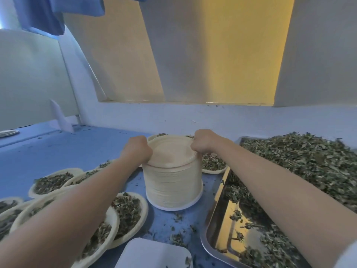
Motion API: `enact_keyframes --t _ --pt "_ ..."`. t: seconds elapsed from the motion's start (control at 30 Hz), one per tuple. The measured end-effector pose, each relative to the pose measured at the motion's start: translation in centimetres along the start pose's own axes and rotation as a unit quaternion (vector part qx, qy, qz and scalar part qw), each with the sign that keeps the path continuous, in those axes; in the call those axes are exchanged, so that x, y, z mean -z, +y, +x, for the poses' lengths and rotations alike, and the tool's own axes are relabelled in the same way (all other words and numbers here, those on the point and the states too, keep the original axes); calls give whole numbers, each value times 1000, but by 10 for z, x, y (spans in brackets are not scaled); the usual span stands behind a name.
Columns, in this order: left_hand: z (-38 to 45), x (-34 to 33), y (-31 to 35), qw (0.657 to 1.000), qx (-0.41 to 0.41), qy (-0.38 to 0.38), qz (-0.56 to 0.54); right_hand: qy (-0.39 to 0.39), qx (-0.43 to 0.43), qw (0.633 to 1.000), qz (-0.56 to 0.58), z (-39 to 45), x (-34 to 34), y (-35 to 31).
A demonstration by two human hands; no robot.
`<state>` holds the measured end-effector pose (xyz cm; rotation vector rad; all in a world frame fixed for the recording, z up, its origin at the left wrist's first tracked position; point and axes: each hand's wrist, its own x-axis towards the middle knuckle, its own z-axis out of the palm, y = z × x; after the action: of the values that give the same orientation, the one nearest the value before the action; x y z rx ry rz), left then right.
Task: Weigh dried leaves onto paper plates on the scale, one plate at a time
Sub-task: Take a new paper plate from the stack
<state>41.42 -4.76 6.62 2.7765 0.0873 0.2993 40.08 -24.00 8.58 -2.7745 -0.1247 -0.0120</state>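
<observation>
Head-camera view, looking down over two bare forearms reaching to centre frame. Both hands at the top of a tall stack of paper plates (172, 182) standing on a blue table (58, 149), just left of a metal tray (214, 219). Left hand (137, 149) curled over the stack's left rim; right hand (202, 142) curled at the right rim, fingertips pinching the edge of the top plate (171, 151) — seemingly prying it loose. Probably the step of fetching one fresh plate before any weighing. Next move likely calls for peeling off a single plate without dragging a second along, left hand steadying the pile, then carrying it to the white scale (154, 254) at bottom centre. Stack upright, long axis vertical, plates lying flat with hollows facing up; top plate sitting slightly askew on the rest. Tray filling the right of the frame, heaped with dried leaves (301, 157), bare metal showing at its lower left. Filled plates (52, 180) of leaves crowded in the lower left, another filled plate (213, 165) just behind the stack to the right. Loose leaf crumbs scattered on the table — pale wall and yellow panels above.
</observation>
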Motion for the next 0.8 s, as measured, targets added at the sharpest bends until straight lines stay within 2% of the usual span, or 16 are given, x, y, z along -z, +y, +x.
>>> enact_keyframes --t 0.2,0.47,0.63,0.8 --pt "-6 39 3 1000 12 12 -21 25 22 998 58 -12 14 -9" --pt "-83 77 -18 991 11 11 -131 36 77 996 35 -80 24 -26" --pt "-160 67 -54 988 28 -36 -146 1 126 991 49 -139 -17 -24" --pt "-213 21 -87 987 48 -84 -126 -16 104 994 30 -174 -84 -10"
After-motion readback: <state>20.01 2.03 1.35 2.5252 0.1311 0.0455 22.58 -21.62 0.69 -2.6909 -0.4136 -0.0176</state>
